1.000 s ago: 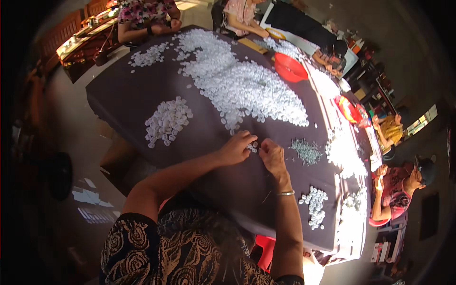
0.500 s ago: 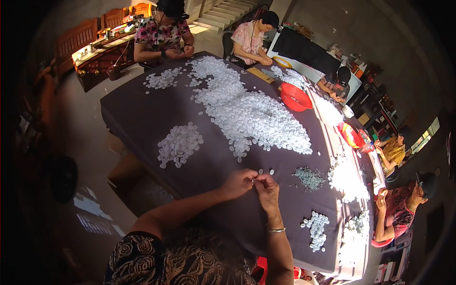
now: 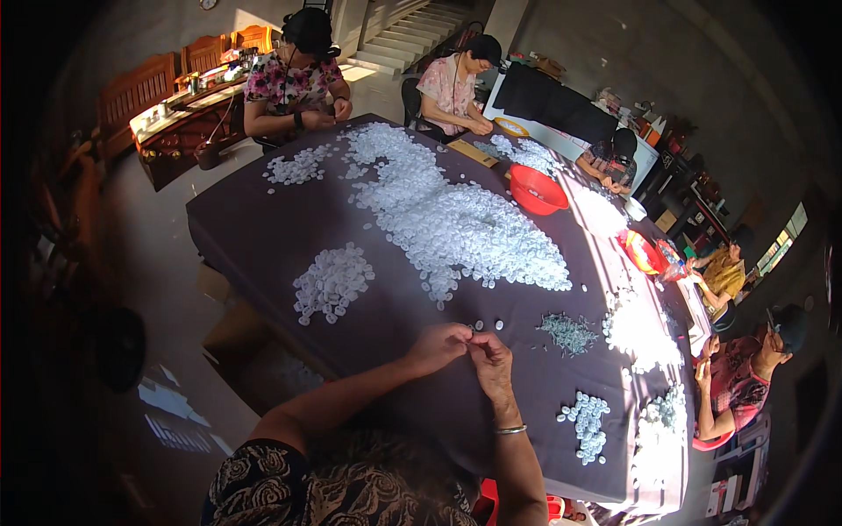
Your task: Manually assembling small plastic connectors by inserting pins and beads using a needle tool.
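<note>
Both hands raised together just below the frame's centre, fingertips meeting above the near edge of the counter (image 3: 263,237). Left hand (image 3: 436,346) curled, fingers pinched toward the right; right hand (image 3: 491,364) likewise curled, thumb and forefinger pressed against the left hand's tips. Something tiny apparently nipped between them, but too small to make out, so impossible to tell what, if anything, is grasped. A thin metal bangle (image 3: 510,430) around the right wrist. Patterned dark sleeve (image 3: 289,482) at the lower edge.

Two loose white discs (image 3: 488,325) lying on the dark cloth just above the fingertips, apart from the hands. A small heap of white discs (image 3: 331,280) to the left of centre, well apart from the hands. A large spread of white discs (image 3: 456,223) running from the upper middle down toward centre right. A patch of small greenish-grey pieces (image 3: 568,331) right of the hands, near but not touching. A cluster of pale blue-white discs (image 3: 586,421) at lower right, near the counter's edge.

A red bowl (image 3: 537,188) at upper right on the counter, beside the big spread. A second red bowl (image 3: 642,252) farther right, in bright sunlight. Other people seated around the far and right sides, heads bent, hands busy at the cloth. Wooden chairs (image 3: 132,88) at upper left, stairs (image 3: 395,35) at top centre.
</note>
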`<state>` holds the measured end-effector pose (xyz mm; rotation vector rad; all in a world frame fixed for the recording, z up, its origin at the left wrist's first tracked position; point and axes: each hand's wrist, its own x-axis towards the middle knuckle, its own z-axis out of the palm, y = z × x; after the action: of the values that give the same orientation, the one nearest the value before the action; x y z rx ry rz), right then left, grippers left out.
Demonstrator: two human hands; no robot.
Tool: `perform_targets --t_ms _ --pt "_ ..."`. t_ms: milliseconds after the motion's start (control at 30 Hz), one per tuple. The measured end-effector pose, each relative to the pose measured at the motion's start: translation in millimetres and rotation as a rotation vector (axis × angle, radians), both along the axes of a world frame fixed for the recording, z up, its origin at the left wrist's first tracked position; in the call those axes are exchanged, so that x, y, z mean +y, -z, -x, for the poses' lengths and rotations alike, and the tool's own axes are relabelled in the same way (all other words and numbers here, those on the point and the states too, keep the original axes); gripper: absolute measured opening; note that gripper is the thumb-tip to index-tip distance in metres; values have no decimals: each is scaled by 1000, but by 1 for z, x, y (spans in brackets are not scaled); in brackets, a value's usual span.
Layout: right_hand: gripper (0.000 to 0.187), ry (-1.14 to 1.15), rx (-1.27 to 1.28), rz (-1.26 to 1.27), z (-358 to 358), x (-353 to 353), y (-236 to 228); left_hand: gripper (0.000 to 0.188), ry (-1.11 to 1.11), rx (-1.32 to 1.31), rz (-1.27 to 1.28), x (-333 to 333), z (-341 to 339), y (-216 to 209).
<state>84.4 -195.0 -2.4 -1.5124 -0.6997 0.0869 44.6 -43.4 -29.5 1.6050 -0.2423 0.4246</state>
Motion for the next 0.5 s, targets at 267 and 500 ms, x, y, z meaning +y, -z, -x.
perform_targets --t_ms 267,500 --pt "10 -11 15 9 0 -2 3 24 50 31 51 0 -1 3" --pt "11 -22 24 1 -7 1 5 25 76 61 35 6 -4 -3"
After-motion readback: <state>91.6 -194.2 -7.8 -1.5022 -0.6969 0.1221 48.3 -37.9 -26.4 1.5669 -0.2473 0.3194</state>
